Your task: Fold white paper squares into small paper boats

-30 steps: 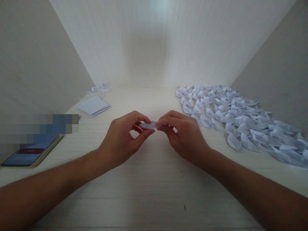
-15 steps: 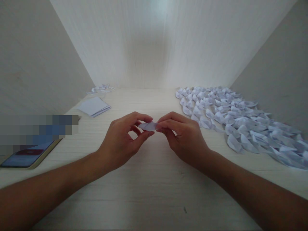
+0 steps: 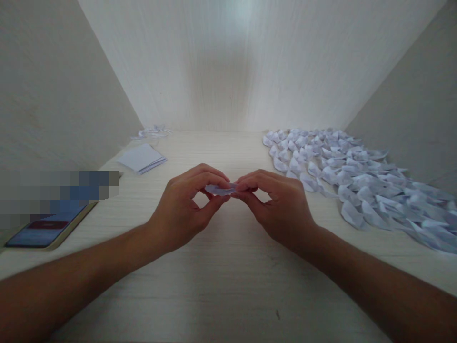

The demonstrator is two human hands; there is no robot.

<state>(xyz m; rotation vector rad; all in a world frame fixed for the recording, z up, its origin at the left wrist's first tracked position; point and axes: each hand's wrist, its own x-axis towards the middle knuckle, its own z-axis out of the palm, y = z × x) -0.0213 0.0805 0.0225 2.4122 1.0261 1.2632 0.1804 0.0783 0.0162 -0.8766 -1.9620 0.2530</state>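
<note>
Between my two hands is a small folded piece of white paper, held a little above the table at the middle of the view. My left hand pinches it between thumb and fingertips from the left. From the right, my right hand grips its other end with thumb and index finger. The fingertips of both hands nearly meet and hide part of the folds. On the right lie many folded white paper boats in close rows.
A small stack of white paper sheets lies on the left of the pale table. Behind it are thin paper strips. A phone, partly blurred out, rests at the left edge. Panels rise at the back and both sides.
The fingers of my left hand have closed further over the paper's top edge, and the paper looks flatter and turned. My right hand has shifted slightly right.
</note>
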